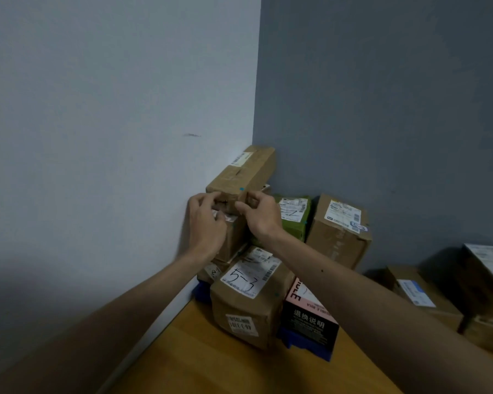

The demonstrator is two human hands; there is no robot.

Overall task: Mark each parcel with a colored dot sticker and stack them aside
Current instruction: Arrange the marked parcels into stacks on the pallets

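Lying topmost on the pile, the long cardboard parcel (241,172) is set against the white wall (111,109), and a blue dot sticker (242,189) is seen on its near right edge. Directly below it a smaller brown parcel (234,237) is partly hidden by the hands. Lower and nearer, a parcel marked "5-3" (248,297) is flanked by a pink-and-black box (308,314) — both are set on something blue (305,344). To the right of the long parcel a green parcel (295,217) and a tall brown carton (339,231) are placed, with more cartons (427,297) further right in shadow.

The long parcel's near end is gripped from both sides: the left hand (207,223) is curled at its left corner, the right hand (259,214) is closed round its right corner with thumb and fingers — both forearms are stretched forward.

Everything is borne by a wooden surface (211,359), in the corner where the white wall is met by a grey wall (382,95).
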